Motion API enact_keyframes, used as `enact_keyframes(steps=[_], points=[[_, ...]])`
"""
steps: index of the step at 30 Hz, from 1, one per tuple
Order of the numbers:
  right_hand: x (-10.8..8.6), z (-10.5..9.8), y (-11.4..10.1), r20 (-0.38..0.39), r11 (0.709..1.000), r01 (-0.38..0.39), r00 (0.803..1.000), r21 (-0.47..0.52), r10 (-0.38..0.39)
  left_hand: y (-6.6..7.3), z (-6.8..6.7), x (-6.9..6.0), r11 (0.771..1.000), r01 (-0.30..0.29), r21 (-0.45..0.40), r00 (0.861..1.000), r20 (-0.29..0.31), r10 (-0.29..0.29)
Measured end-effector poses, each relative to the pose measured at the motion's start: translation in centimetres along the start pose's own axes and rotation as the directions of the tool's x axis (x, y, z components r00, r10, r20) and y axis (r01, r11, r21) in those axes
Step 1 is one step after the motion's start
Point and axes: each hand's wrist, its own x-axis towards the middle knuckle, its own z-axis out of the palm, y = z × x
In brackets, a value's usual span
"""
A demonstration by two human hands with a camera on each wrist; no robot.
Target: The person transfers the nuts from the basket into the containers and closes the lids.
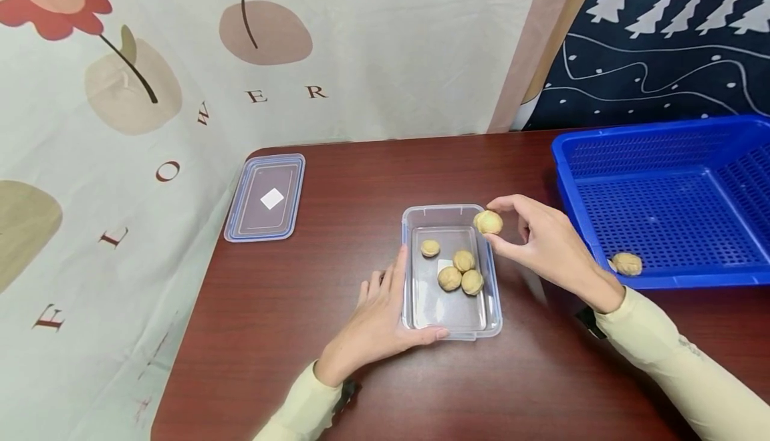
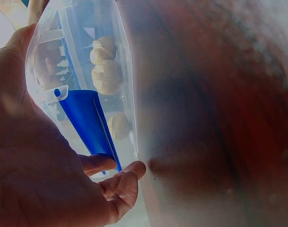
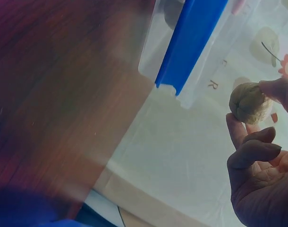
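A clear plastic box (image 1: pixel 451 324) stands on the table with several walnuts (image 1: pixel 449 278) inside. My left hand (image 1: pixel 375 324) rests along its left side, thumb at the near edge and fingers against the wall; the left wrist view shows the hand (image 2: pixel 45 161) beside the see-through wall. Over the box's right rim, my right hand (image 1: pixel 541 240) pinches a walnut (image 1: pixel 488 222) between thumb and fingertips. In the right wrist view the same walnut (image 3: pixel 250 103) sits in the fingers of the hand (image 3: pixel 266 184), apart from the box.
To the right is a blue basket (image 1: pixel 674 280) with a walnut (image 1: pixel 627 264) in its near left corner. A clear lid with blue edging (image 1: pixel 255 217) lies at the table's back left. Patterned cloth (image 1: pixel 385 47) hangs behind and left of the table (image 1: pixel 337 194).
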Motion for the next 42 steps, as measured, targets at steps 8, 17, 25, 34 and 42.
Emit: enact_keyframes(steps=[8,17,25,34,42], points=[[0.4,1.2,-0.5,0.049,0.999,0.034,0.998,-0.001,-0.034,-0.1,-0.1,-0.1,1.0,-0.003,0.002,1.0,0.01,0.003],[0.4,2.6,-0.8,0.081,0.998,0.067,0.995,0.006,-0.067,0.0,-0.3,-0.1,1.0,-0.009,-0.005,1.0,0.012,0.009],[0.2,3.6,-1.2,0.141,0.998,0.06,0.988,0.014,-0.061,-0.2,0.0,-0.2,1.0,-0.02,0.017,1.0,0.008,0.02],[0.3,4.8,-1.3,0.157,0.99,0.135,0.979,-0.044,-0.126,-0.1,0.1,-0.2,1.0,-0.008,-0.002,1.0,0.015,0.008],[0.5,5.2,-1.8,0.175,0.985,0.14,0.977,-0.098,-0.122,-0.1,0.1,-0.1,1.0,-0.015,0.0,1.0,0.003,0.015]])
